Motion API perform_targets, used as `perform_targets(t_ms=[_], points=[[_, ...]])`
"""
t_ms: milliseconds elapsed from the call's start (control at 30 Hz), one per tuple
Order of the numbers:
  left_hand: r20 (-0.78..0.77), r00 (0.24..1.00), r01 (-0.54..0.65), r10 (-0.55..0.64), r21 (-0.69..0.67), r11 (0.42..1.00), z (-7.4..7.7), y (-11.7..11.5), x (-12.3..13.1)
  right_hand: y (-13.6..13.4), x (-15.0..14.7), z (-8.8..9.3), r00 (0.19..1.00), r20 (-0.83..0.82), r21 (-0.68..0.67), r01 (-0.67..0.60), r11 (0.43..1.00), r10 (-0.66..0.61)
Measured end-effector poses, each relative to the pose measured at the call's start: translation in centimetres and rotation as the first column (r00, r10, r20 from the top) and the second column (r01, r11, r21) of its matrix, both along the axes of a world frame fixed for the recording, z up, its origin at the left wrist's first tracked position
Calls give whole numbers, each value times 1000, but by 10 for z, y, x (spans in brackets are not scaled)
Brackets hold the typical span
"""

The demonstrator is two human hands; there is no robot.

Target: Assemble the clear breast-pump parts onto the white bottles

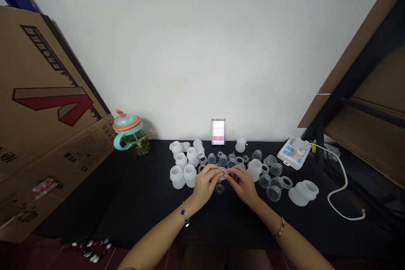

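While both my hands meet over the middle of the black table (142, 196), my left hand (206, 182) and right hand (244, 184) have their fingertips drawn together and pinched on one small clear part (225, 174). The part is held just above the tabletop, between the two hands; its exact shape is too small to tell.

- A loose clear cap (219, 189) lies on the table just below my fingertips.
- Frosted white cups (177, 176) stand clustered just left of my left hand.
- Clear cups (273, 193) and a flat ring (287, 182) lie right of my right hand. A larger frosted cup (303, 193) lies on its side beyond them.
- A teal-handled mug (131, 135) with an orange lid stands far left by the wall, next to a cardboard box (41, 126).
- A white device (293, 152) sits far right, with a white cable (343, 190) trailing from it.
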State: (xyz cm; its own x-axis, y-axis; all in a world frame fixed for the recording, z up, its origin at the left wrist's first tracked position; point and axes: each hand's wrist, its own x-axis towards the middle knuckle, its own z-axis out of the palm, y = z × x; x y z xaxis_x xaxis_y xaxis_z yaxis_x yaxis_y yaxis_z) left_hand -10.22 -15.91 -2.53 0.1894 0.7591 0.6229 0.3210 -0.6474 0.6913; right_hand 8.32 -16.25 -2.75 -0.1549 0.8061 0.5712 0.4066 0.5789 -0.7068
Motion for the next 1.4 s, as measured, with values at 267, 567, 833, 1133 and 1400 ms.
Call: perform_targets(t_ms=[267,567,833,1133,1400], points=[[-32,999,18,-20,-59,998,1,-1,-3,-2,-1,4,992,-126,-110,-21,994,7],[-107,994,-33,26,-71,997,-5,-2,0,8,0,1,868,-494,-432,-192,881,-53],[-339,940,2,31,97,995,-5,-4,2,3,0,2,868,-492,-313,-108,944,-63],[-429,901,166,-63,206,964,-4,-6,2,-1,-1,3,914,-406,-262,-135,956,18],[-423,906,169,-33,287,943,-2,-6,2,-1,2,-2,951,-305,-180,-108,978,49]])
